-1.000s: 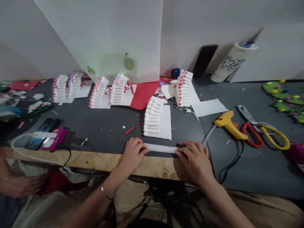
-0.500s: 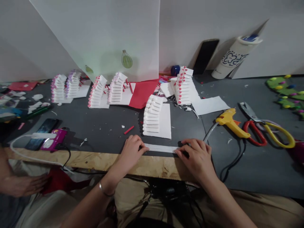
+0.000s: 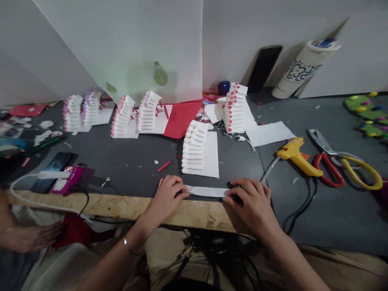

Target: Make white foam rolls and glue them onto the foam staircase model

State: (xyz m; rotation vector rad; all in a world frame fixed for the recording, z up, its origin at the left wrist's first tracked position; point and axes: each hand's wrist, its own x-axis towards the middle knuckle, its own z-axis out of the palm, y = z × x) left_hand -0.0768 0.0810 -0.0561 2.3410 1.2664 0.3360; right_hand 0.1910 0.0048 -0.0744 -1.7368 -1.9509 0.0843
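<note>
A narrow strip of white paper (image 3: 209, 191) lies along the front of the dark table, stretched between my two hands. My left hand (image 3: 170, 194) pinches its left end with thumb and fingers, and my right hand (image 3: 253, 200) pinches the right end. Just beyond the strip stands a curved row of white cotton swabs (image 3: 194, 151), fixed to a white card base (image 3: 211, 157). A short red stick (image 3: 164, 166) rests on the table past my left hand.
Further right lie a yellow glue gun (image 3: 298, 157) with a cord and scissors (image 3: 330, 159) with red and yellow handles. Pink-tipped swab pieces (image 3: 123, 117) line the back left. A white tumbler (image 3: 306, 68) leans by the wall. Another person's hand (image 3: 32, 236) is at lower left.
The strip looks broader and flatter between my hands, which have barely moved. The whole view has shifted slightly.
</note>
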